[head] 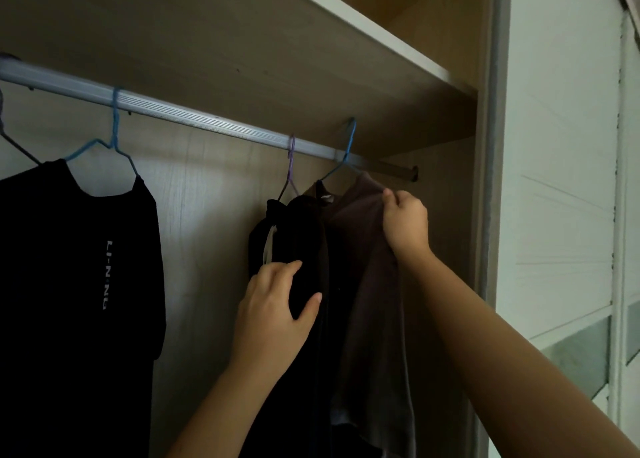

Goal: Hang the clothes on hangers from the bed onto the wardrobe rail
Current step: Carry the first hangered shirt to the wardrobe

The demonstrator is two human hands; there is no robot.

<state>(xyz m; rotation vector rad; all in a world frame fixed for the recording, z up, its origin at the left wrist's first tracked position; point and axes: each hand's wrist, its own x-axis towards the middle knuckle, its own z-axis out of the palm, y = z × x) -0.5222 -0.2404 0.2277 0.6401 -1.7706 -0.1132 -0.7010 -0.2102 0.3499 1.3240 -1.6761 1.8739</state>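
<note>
A silver wardrobe rail (207,119) runs from upper left down to the right. On it at the right hang a black garment (304,235) on a purple hanger (292,159) and a brown shirt (374,284) on a blue hanger (348,149). My left hand (277,312) grips a fold of the black garment. My right hand (405,222) pinches the brown shirt at its shoulder. Further left a black T-shirt with white lettering (79,267) hangs on another blue hanger (114,135).
A wooden shelf (346,41) sits just above the rail. The wardrobe side panel and door frame (491,180) stand close on the right, beside a pale wall (561,145). A grey hanger (14,142) shows at the far left edge.
</note>
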